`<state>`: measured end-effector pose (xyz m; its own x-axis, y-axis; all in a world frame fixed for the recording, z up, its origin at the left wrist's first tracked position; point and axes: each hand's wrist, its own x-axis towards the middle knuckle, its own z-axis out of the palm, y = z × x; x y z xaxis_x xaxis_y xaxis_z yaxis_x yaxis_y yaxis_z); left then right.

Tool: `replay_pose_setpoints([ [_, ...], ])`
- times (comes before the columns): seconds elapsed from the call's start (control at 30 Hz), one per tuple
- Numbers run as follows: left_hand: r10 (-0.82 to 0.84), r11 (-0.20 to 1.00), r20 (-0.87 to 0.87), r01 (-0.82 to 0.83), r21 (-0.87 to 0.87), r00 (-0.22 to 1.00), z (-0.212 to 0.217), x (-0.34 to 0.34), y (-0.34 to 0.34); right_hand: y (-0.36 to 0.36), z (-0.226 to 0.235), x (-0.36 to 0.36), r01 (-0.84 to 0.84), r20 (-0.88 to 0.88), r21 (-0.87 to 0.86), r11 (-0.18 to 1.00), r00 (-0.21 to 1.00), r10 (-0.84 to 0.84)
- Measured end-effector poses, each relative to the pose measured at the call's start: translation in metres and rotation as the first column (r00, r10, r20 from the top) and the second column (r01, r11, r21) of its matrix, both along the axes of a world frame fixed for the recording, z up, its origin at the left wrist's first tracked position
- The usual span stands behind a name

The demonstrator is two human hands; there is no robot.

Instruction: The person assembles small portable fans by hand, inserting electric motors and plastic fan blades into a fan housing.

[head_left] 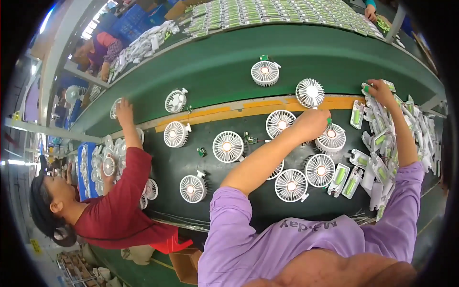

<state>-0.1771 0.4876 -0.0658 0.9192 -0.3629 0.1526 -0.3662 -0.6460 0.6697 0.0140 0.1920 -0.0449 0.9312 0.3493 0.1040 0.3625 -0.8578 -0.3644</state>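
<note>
My left hand (311, 126) is over the right middle of the table, fingers curled and partly hidden, a green cover on a fingertip. What it grips, if anything, does not show. Just beyond it stands a white round fan head (310, 93); beside it is another fan head (331, 138), its centre glowing. My right hand (381, 93), also with a green fingertip cover, closes at the far end of a heap of white handle shells (380, 138) with green batteries. Its fingers appear to pinch a white handle shell (388, 86).
More lit fan heads (228, 147) and a small green circuit board (202, 152) lie on the dark table. Beyond a yellow strip runs a green conveyor belt (220, 76) carrying fans. Handles fill a shelf (267, 13) above. At left, a co-worker in a red sleeve (119, 191) handles fan parts.
</note>
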Motion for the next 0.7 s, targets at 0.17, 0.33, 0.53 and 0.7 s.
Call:
replay_pose_setpoints([
  [0.17, 0.013, 0.997, -0.065, -0.018, -0.076, 0.998, 0.002, -0.004, -0.001, 0.002, 0.000, 0.003, -0.126, 0.045, -0.063, 0.990, 0.991, 0.129],
  [0.33, 0.044, 0.986, -0.073, -0.055, -0.159, 0.996, 0.001, -0.006, 0.000, -0.007, -0.003, -0.007, -0.039, -0.095, 0.310, 0.950, 0.993, 0.072],
  [0.53, 0.068, 0.909, -0.261, -0.168, -0.382, 0.963, 0.014, -0.003, 0.004, -0.024, -0.012, -0.007, 0.009, -0.161, 0.429, 0.903, 0.985, 0.067],
  [0.7, 0.127, 0.839, -0.166, -0.195, -0.508, 0.978, 0.018, -0.003, 0.007, -0.014, 0.016, -0.008, 0.090, -0.231, 0.764, 0.639, 0.963, 0.139],
])
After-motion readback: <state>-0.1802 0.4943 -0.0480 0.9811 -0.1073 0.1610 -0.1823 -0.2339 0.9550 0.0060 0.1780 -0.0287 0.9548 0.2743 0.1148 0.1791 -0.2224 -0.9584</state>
